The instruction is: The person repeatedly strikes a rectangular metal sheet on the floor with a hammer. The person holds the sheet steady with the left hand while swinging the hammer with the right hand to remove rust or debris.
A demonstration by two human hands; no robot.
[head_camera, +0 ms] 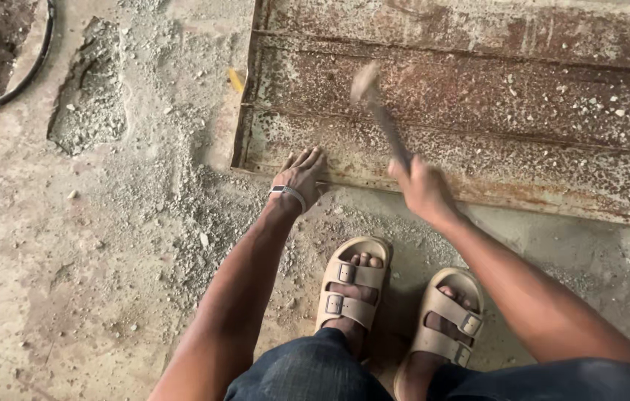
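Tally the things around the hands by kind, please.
Rusty ribbed metal sheet: 1
Blurred hammer, held in the right hand: 1
Beige buckled sandals: 2
Silver wristband by the left hand: 1
Total: 5

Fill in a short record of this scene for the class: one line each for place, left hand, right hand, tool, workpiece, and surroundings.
Place: a dusty concrete floor, seen from above by a crouching person.
Left hand: flat on the near edge of the rusty metal sheet, a band at the wrist.
Right hand: gripping the handle of a hammer.
Tool: hammer raised over the sheet, blurred.
Workpiece: ribbed sheet, rusted, speckled with grit.
Surroundings: rubble pile at left, tan sandals below.
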